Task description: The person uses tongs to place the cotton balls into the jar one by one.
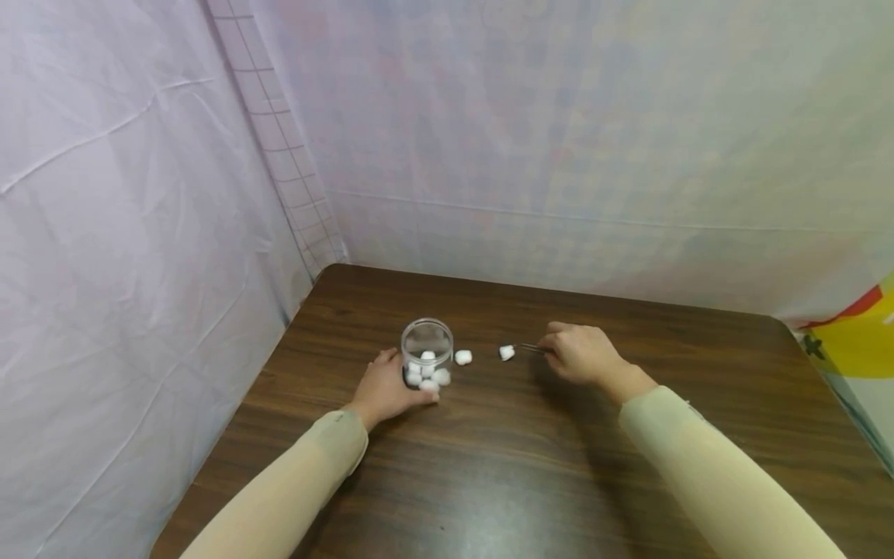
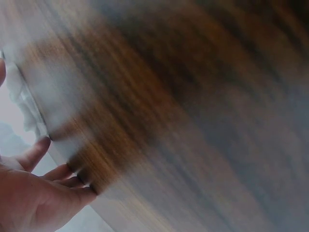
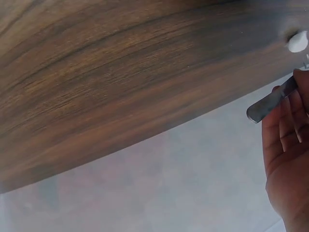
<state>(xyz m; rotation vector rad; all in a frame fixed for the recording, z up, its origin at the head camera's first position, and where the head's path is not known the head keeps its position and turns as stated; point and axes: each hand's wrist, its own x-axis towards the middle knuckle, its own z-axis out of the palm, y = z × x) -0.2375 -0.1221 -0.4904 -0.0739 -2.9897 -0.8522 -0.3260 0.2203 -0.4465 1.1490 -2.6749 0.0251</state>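
Note:
A clear round jar (image 1: 427,332) stands on the table with several white cotton balls (image 1: 428,373) inside. My left hand (image 1: 388,388) holds it from the left, thumb along the near side and fingers round the far side; in the left wrist view the jar (image 2: 21,104) is partly cut off. My right hand (image 1: 580,353) pinches metal tweezers (image 1: 532,348), whose rounded end (image 3: 264,108) sticks out past the fingers in the right wrist view. At the tweezers' tips is one cotton ball (image 1: 507,353), just over its dark shadow. Another cotton ball (image 1: 464,357) lies beside the jar.
The brown wood-grain table (image 1: 475,466) reaches back to a pale hanging curtain (image 1: 559,155). White sheeting (image 1: 126,272) hangs along the left side. A yellow and red item (image 1: 859,334) shows beyond the table's right edge.

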